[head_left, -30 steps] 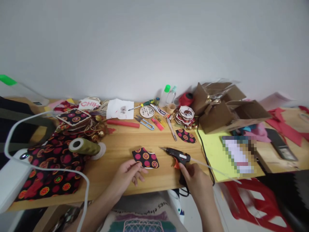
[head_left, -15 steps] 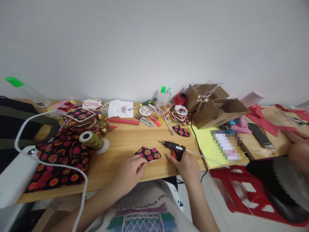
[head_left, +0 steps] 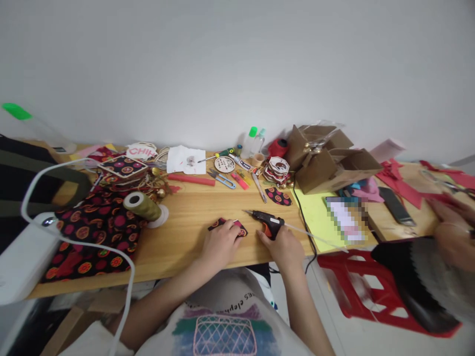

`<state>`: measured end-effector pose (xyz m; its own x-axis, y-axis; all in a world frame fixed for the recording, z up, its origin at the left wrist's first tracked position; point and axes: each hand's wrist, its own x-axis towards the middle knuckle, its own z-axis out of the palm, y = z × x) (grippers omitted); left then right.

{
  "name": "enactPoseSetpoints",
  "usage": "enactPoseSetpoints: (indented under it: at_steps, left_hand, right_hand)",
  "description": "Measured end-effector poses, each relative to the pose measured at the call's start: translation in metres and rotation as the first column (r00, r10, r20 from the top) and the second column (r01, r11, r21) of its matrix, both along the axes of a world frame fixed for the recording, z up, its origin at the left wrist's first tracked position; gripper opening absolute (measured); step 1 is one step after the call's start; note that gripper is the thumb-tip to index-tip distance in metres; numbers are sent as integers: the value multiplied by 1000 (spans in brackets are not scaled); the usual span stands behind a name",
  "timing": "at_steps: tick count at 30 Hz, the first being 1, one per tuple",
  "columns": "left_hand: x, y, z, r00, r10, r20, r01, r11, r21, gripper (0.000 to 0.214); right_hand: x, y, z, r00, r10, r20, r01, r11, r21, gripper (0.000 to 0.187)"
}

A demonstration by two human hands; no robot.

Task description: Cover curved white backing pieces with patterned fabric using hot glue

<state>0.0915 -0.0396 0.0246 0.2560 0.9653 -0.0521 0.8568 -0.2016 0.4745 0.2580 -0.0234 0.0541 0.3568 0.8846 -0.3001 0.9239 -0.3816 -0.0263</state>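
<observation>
My left hand [head_left: 219, 244] lies over a small black fabric piece with pink and orange dots [head_left: 239, 228] on the wooden table [head_left: 185, 232], fingers pressed down on it and covering most of it. My right hand [head_left: 282, 245] is wrapped round the handle of a black glue gun [head_left: 266, 220] whose nozzle points left, toward the fabric piece. A clear glue stick juts out of the gun's back to the right.
Dotted fabric [head_left: 92, 232], a thread spool [head_left: 143, 205] and a white device with a cable [head_left: 22, 257] lie left. Scissors [head_left: 221, 178], bottles [head_left: 252, 138], round ornaments [head_left: 278, 168] and a cardboard box [head_left: 326, 160] line the back. Another person's hand [head_left: 451, 232] is at the right, by a red stool [head_left: 356, 282].
My left hand slid forward onto the fabric piece and now covers most of it. My right hand stayed on the glue gun. A person at the right came further into view.
</observation>
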Motion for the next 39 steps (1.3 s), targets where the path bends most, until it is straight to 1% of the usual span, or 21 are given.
enactPoseSetpoints:
  at_steps: [4, 8, 11, 14, 15, 17, 19, 21, 23, 26, 28, 31, 33, 35, 37, 39]
  left_hand:
    - [0, 0, -3, 999, 16, 52, -17, 1000, 6, 16]
    - [-3, -1, -3, 987, 54, 152, -58, 998, 22, 19]
    - [-11, 0, -3, 962, 114, 247, -124, 992, 26, 16]
    - [-25, 2, -3, 924, 180, 337, -195, 981, 11, 13]
    - [-31, 3, -3, 911, 195, 364, -212, 977, 9, 15]
    - [-42, 5, -3, 893, 181, 412, -203, 979, 10, 22]
    - [-53, 6, -3, 886, 133, 444, -160, 987, 24, 26]
    - [-62, 7, -4, 893, 57, 446, -111, 989, 95, 28]
    - [-69, 9, -5, 894, 60, 444, -124, 985, 116, 30]
    - [-74, 11, -6, 888, 108, 448, -156, 985, 72, 29]
    - [-76, 13, -7, 879, 140, 456, -176, 984, 38, 26]
    - [-75, 14, -9, 822, 223, 525, -228, 972, -56, 17]
    - [-73, 16, -10, 760, 281, 586, -254, 958, -130, 16]
    - [-69, 18, -11, 715, 315, 624, -261, 948, -180, 15]
    - [-65, 22, -12, 702, 335, 628, -270, 942, -201, 11]
    - [-61, 26, -11, 711, 351, 609, -297, 935, -193, 8]
  right_hand:
    - [3, -1, -2, 1000, 17, -2, -17, 999, 29, 56]
    - [10, 0, -1, 999, -16, -30, 17, 999, 46, 54]
    - [17, 2, -2, 997, -30, -76, 36, 996, 83, 50]
    - [23, 3, -4, 989, -26, -144, 45, 990, 132, 45]
    - [24, 3, -4, 985, -21, -171, 47, 988, 148, 44]
    - [24, 3, -5, 974, -8, -226, 50, 983, 178, 43]
    - [24, 2, -6, 961, 5, -277, 54, 977, 204, 42]
    - [23, 0, -7, 947, 19, -322, 58, 973, 225, 42]
    - [22, -2, -7, 935, 24, -354, 65, 970, 236, 41]
    - [20, -7, -8, 909, 41, -415, 78, 961, 266, 38]
    - [18, -10, -7, 883, 83, -462, 65, 953, 295, 38]
    - [12, -13, -7, 865, 140, -483, 7, 957, 291, 41]
    - [7, -14, -7, 877, 145, -457, -21, 964, 265, 43]
    - [3, -14, -8, 905, 125, -406, -21, 968, 251, 45]
    - [-1, -15, -11, 937, 91, -338, -4, 968, 251, 46]
    - [-4, -15, -15, 960, 67, -273, 4, 968, 250, 45]
